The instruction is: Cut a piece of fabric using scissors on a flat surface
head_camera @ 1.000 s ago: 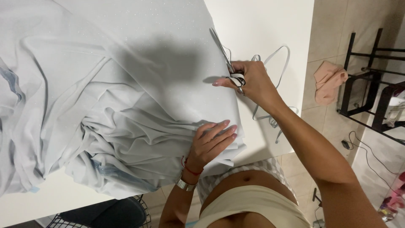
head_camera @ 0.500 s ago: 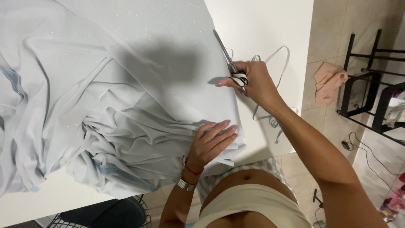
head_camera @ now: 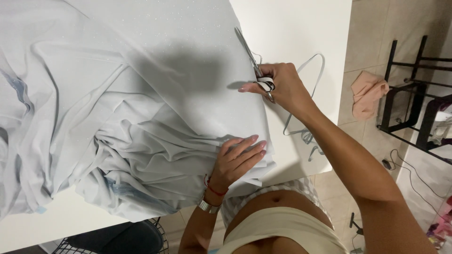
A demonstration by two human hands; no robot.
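A large pale blue-grey fabric (head_camera: 122, 103) lies bunched and folded over a white table (head_camera: 301, 33). My right hand (head_camera: 278, 87) grips silver scissors (head_camera: 249, 54) by the handles; the blades point away from me along the fabric's right edge. My left hand (head_camera: 240, 157) rests flat with fingers spread on the fabric near the table's front edge, pressing it down. A watch and a red thread sit on my left wrist.
A thin strip of cut fabric (head_camera: 308, 99) loops on the table right of my right hand. On the tiled floor at right are a pink cloth (head_camera: 367, 94), a black metal rack (head_camera: 414, 89) and cables. A black wire basket (head_camera: 117, 237) is below the table.
My right hand and the scissors have shifted slightly forward along the fabric's edge. My left hand stays pressed on the cloth.
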